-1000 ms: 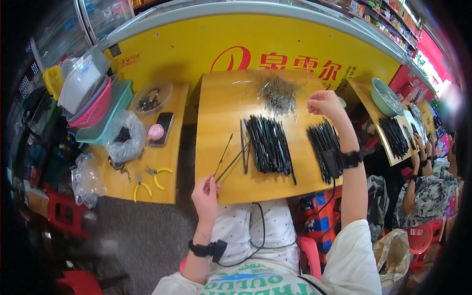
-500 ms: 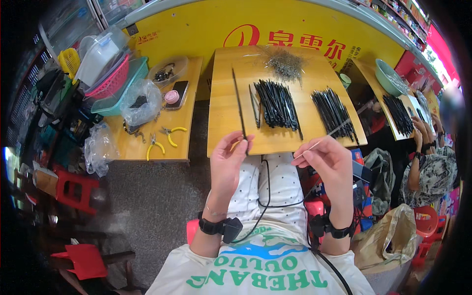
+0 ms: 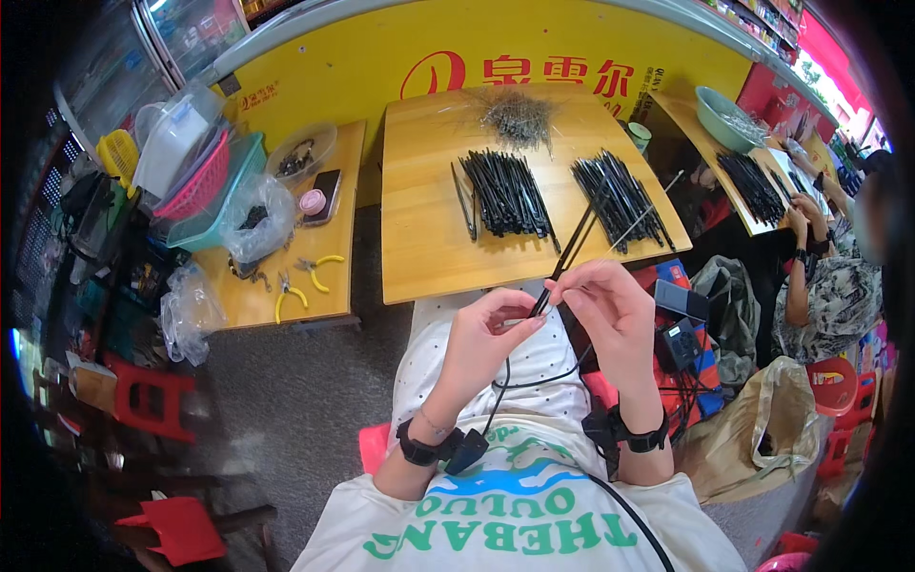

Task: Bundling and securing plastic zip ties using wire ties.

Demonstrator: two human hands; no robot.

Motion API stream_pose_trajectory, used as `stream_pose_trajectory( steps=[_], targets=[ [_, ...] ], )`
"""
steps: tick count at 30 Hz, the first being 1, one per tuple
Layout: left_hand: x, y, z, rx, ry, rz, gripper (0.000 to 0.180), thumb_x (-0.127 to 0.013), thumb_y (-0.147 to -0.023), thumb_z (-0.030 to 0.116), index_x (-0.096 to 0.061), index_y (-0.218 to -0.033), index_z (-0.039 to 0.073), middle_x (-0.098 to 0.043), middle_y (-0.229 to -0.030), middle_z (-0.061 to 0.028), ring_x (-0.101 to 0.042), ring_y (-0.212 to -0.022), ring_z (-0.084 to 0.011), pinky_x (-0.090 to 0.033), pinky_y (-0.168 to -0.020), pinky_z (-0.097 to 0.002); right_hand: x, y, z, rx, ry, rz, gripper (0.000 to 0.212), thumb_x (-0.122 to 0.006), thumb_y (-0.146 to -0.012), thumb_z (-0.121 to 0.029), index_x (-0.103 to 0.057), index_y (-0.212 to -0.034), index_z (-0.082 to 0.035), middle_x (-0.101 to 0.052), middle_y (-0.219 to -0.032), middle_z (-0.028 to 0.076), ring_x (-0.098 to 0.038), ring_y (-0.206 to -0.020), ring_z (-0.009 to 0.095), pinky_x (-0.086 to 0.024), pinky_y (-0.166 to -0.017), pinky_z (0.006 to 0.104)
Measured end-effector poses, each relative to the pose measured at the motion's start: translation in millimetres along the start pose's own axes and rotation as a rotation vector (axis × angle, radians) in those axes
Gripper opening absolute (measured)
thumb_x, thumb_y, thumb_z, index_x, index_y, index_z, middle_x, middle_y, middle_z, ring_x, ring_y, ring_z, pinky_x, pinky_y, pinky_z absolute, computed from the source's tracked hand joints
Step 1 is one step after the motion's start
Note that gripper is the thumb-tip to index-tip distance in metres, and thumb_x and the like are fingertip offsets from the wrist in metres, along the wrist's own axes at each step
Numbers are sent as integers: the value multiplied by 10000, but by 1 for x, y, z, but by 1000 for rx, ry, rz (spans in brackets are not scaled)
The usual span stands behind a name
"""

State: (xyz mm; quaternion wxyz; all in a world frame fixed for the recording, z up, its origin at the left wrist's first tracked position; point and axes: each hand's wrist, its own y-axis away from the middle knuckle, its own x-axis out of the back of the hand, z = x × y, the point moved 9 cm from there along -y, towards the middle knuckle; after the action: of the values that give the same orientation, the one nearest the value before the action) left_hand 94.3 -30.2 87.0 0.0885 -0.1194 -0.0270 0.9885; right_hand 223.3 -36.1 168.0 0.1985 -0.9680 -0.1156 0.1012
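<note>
My left hand [image 3: 488,336] pinches the lower end of a thin black strip [image 3: 570,250] that slants up to the right; it looks doubled, and I cannot tell whether it is one piece or two. Close against it, my right hand [image 3: 610,303] is closed with its fingertips at the strip's lower end. A thin pale wire [image 3: 650,207] sticks out from my right hand across the right pile of black strips [image 3: 620,195]. Another pile of black strips [image 3: 507,194] lies on the wooden table [image 3: 419,205], with a few loose ones at its left. Behind them sits a tangle of fine metal wires [image 3: 519,119].
A side table on the left holds yellow-handled pliers [image 3: 294,297], a phone [image 3: 324,195], a plastic bag [image 3: 257,221] and stacked baskets [image 3: 195,181]. At the right, another person's hands [image 3: 805,214] work near black strips [image 3: 751,188]. A dark cable [image 3: 543,385] crosses my lap.
My hands have come together from apart. The black strip has tilted from near upright to slanting right, and my right fingers now meet it. The view has shifted slightly.
</note>
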Motion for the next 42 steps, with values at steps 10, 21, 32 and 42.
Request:
stream_pose_trajectory(
  steps=[10,21,32,42],
  targets=[
    [2,-3,-5,20,-47,-28,284,-714,-784,-16,-597,-1042,-26,-646,-953,-65,-663,-856,-156,-537,-754,-252,8,-4,5,-15,251,66,91,-541,-872,82,-539,-962,67,-586,-956,95,-609,-890,137,-507,-810,258],
    [6,-4,-4,14,-160,13,297,-707,-782,-29,-571,-1045,-48,-663,-981,-116,-669,-876,-175,-541,-787,-271,0,-2,9,22,155,48,111,-532,-886,58,-532,-996,68,-585,-930,86,-613,-852,137,-519,-791,262],
    [1,-5,-4,-1,-225,-27,301,-685,-753,-100,-576,-1024,-27,-603,-976,-72,-649,-948,-170,-553,-807,-276,23,-3,44,-345,487,-28,114,-566,-871,11,-546,-961,79,-620,-828,94,-643,-788,138,-527,-707,253],
    [-3,-5,11,-132,-264,-56,265,-672,-729,-135,-611,-952,-4,-532,-1013,-52,-592,-953,-146,-583,-797,-278,25,-5,63,-460,76,-10,134,-576,-883,8,-562,-993,84,-614,-903,85,-637,-807,134,-549,-739,248]
  ],
)
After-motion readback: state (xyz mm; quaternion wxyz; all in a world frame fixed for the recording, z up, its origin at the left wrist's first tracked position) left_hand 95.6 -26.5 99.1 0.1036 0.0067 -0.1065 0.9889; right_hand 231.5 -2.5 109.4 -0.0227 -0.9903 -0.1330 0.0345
